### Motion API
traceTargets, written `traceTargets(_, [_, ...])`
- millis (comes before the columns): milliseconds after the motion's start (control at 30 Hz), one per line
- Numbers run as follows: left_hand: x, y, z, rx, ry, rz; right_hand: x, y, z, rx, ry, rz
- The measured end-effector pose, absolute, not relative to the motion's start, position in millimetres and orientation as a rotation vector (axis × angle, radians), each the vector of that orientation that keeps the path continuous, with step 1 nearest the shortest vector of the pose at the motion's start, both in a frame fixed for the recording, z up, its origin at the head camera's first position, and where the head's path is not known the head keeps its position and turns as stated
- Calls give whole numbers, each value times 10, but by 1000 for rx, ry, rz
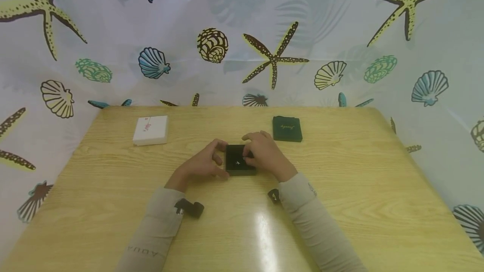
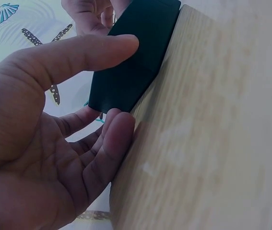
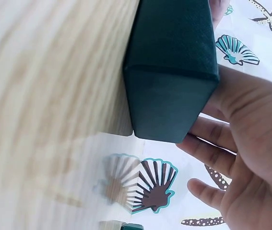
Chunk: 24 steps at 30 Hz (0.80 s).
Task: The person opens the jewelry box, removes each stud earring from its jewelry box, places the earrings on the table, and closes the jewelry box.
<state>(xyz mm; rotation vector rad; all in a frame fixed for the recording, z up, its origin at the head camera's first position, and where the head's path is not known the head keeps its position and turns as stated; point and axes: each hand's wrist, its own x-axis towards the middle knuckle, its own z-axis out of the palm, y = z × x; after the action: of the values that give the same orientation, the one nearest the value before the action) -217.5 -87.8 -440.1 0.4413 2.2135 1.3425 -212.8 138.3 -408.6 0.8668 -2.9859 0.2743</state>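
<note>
A dark green jewelry box (image 1: 241, 172) lies lidless on the table, its black insert (image 1: 234, 153) facing up. On that insert sits a small silvery star-shaped piece (image 1: 237, 163). My left hand (image 1: 204, 160) grips the box at its left end; in the left wrist view the thumb (image 2: 121, 48) presses one side wall. From the right, my right hand (image 1: 266, 154) reaches over the insert, thumb and index finger pinching a second tiny silvery piece (image 1: 244, 158) at its surface. The right wrist view shows the box's green wall (image 3: 169, 103), which hides these fingertips.
A green lid (image 1: 287, 129) with gold lettering lies at the back right of the wooden table (image 1: 340, 171). At the back left is a white box (image 1: 151, 130) with a pink floral print. A curtain (image 1: 234, 3) with shells and starfish hangs behind the table.
</note>
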Motion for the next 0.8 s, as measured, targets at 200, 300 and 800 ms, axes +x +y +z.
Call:
traceTargets(200, [-2164, -871, -4385, 437, 2216, 1338, -2127, 1387, -4099, 868, -2980, 295])
traceTargets(300, [-2168, -869, -4383, 441, 2218, 1338, -2130, 1393, -4104, 861, -2985, 310])
traceTargets(800, [-2166, -875, -4396, 439, 2210, 1335, -2132, 1406, -4094, 881, -2955, 259])
